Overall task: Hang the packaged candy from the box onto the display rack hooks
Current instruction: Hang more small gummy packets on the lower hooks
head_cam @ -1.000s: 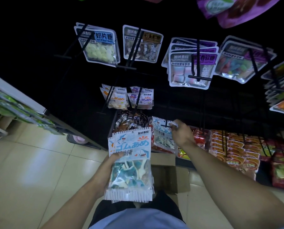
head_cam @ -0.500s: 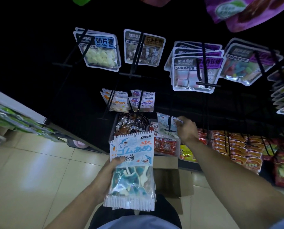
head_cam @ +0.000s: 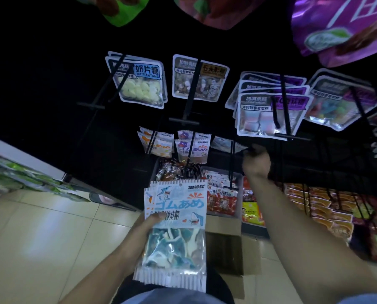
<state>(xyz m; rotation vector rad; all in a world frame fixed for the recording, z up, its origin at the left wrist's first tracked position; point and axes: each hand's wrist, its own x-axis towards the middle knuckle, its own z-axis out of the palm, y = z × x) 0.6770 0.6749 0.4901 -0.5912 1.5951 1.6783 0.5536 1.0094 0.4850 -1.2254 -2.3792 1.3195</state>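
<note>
My left hand (head_cam: 142, 235) grips a stack of blue-and-white shark candy bags (head_cam: 174, 233) low in the view, thumb on the front. My right hand (head_cam: 256, 162) reaches up to a black rack hook (head_cam: 231, 163) and pinches the top edge of another shark candy bag (head_cam: 225, 144), which is pushed back along the hook and seen almost edge-on. The open cardboard box (head_cam: 227, 255) sits on the floor below, partly hidden by the held bags.
Orange candy bags (head_cam: 156, 144) and purple candy bags (head_cam: 193, 148) hang on the hooks left of that one. Larger pouches (head_cam: 268, 113) hang on the row above. Bins of red snack packs (head_cam: 221, 198) stand under the hooks. Tiled floor (head_cam: 40, 238) lies left.
My right hand has moved up and back along the hook, sliding the shark candy bag deeper onto the rack. The left hand keeps hold of its stack.
</note>
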